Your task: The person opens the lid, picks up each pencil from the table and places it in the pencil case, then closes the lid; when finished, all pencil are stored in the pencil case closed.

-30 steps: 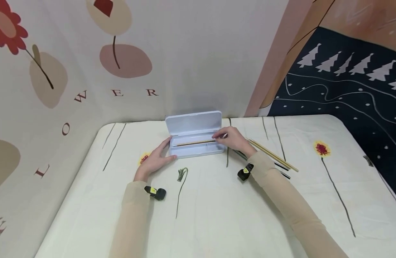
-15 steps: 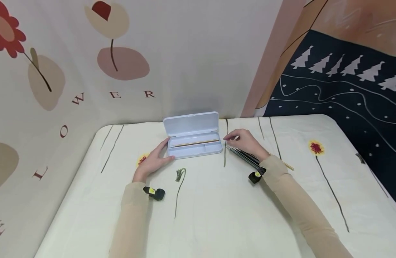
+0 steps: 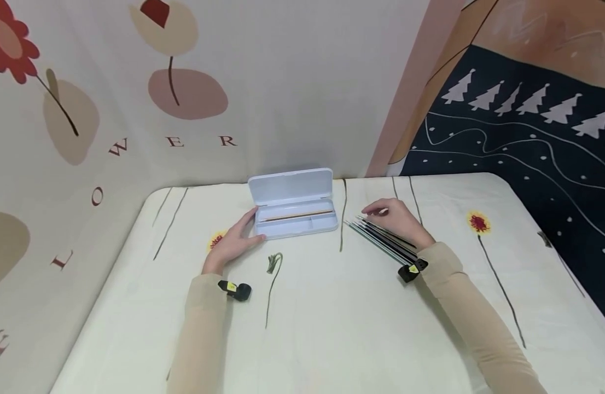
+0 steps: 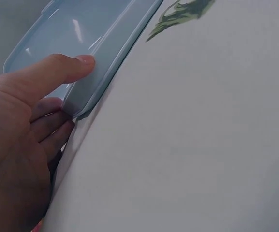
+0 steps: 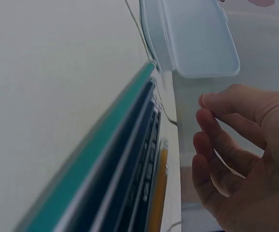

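"Head view showed the pale blue case [image 3: 285, 227] on the cloth-covered tabletop [image 3: 307, 317], lid [image 3: 290, 187] raised, a gold pencil [image 3: 297, 216] inside," one observer said. "What could have gone wrong?"

"A shift, perhaps," the other replied. "The left hand [image 3: 231, 246] gripped the case's left end, thumb over the front corner. Had that hold slackened, a knock might have turned the case."

"And the right hand [image 3: 398, 219]?"

"Its fingers were loosely bent, with nothing visible between thumb and forefinger. It hung just beside the loose pencils [image 3: 378, 239], which lay side by side. Right wrist view put a teal pencil [image 5: 95, 143] on one flank and a yellow one [image 5: 159, 188] nearest the fingers. A careless pinch could have caught two at once or set the bunch rolling."

"The wrist camera [image 3: 413, 270]?"

"It sat over their other ends; whether it touched them could not be told. A low sweep might have scattered them."

"And inside the case?"

"That pencil lay slightly aslant, its compartment unclear. Another dropped across it could have fouled the lid."
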### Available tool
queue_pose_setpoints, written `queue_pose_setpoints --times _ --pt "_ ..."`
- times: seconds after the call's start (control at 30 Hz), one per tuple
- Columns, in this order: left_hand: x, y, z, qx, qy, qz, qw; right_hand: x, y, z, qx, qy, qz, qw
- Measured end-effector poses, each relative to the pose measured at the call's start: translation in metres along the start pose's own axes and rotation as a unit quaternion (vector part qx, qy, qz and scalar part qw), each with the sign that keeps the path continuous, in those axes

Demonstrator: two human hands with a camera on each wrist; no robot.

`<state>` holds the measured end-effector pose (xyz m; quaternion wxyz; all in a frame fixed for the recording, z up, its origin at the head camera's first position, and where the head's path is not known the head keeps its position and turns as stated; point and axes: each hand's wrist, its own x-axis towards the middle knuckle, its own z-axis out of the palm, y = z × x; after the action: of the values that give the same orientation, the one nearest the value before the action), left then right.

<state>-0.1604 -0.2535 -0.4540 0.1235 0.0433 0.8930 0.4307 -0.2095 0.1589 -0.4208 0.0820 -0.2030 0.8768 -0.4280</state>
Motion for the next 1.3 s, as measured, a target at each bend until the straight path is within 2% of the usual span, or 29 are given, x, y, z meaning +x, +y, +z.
queue_pose_setpoints --times 0.53,0.9,1.3 --pt "0.002 0.001 0.0 -0.008 0.002 -0.006 0.9999 -0.034 0.026 -0.021 0.009 0.047 0.07 0.9964" --pt "0.001 0.002 0.001 -0.006 0.009 -0.012 0.9999 -0.048 0.039 -0.033 0.002 0.047 0.092 0.9946" --pt "0.001 0.001 0.002 -0.01 0.011 -0.018 0.9997 -0.051 0.044 -0.034 -0.02 0.038 0.152 0.9874"
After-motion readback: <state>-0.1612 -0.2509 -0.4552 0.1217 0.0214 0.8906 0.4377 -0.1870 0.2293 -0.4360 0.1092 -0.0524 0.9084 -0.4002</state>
